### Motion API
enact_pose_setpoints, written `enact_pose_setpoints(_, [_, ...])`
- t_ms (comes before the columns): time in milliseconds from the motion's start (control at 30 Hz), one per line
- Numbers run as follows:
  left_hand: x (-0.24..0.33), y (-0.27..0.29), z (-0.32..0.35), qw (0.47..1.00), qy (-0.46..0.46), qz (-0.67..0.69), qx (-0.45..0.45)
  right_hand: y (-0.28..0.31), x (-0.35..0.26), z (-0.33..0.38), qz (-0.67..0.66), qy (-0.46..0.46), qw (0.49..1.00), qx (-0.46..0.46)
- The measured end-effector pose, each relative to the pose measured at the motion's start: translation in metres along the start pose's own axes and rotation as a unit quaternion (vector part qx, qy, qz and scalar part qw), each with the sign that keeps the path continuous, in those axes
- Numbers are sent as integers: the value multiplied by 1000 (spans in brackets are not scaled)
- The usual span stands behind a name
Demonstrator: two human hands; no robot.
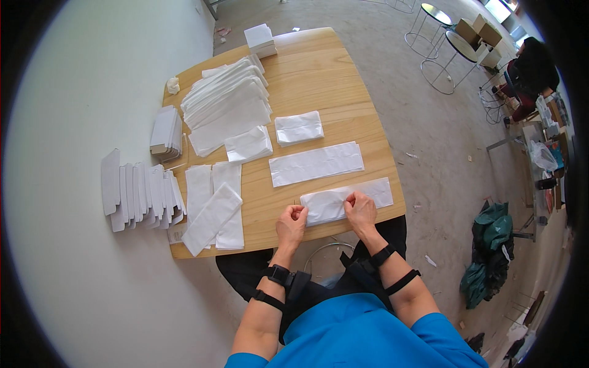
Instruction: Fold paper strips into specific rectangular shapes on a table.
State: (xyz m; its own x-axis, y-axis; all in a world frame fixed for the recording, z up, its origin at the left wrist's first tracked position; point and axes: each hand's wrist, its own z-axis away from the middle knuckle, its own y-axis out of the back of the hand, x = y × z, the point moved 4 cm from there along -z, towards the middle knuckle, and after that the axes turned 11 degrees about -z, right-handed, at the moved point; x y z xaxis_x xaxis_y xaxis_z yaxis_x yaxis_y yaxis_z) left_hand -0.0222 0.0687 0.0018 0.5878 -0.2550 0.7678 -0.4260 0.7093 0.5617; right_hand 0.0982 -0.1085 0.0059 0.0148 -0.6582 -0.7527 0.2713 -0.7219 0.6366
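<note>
A long white folded sheet [334, 197], thin like paper or tissue, lies crosswise at the near edge of the wooden table. My left hand [290, 226] is closed in a pinch at its left end. With thumb and fingers together, my right hand [361, 213] pinches the upper layer near the middle, and the right part of the sheet lies flat beyond it. Just farther away rests a flat white strip [316, 164]. Behind that strip sits a shorter folded white stack [299, 128]. Whether these are paper or cloth I cannot tell.
The table [319, 67] carries a fanned pile of white sheets [227, 98], crossed strips [215, 214], a white box stack [261, 40] and a crumpled tissue [173, 86]. Flat white cartons [141, 193] stand along the left wall. Stools [461, 46], dark green bags [488, 251] and a seated person [531, 76] are right.
</note>
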Motion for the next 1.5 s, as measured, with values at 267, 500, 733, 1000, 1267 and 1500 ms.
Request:
enact_pose_setpoints(267, [0, -4, -4, 1000, -7, 16, 2, -1, 1, -1, -4, -17, 1000, -17])
enact_pose_setpoints(500, [3, -7, -12, 999, -11, 37, 1, 1, 1, -2, -5, -27, 999, -21])
enact_pose_setpoints(733, [-16, -15, -31, 999, 37, 21, 2, -2, -1, -3, 6, -19, 1000, -22])
enact_pose_setpoints(1000, [-14, -16, -30, 997, 64, -30, -38, 1, 1, -3, 2, -20, 1000, -23])
enact_pose_setpoints(1267, [-23, -18, -34, 997, 62, 16, -40, 2, 1, -3, 3, -23, 999, -25])
enact_pose_setpoints(1500, [-10, -11, -27, 996, 66, -18, -58, 4, -3, -5, 8, -25, 999, -48])
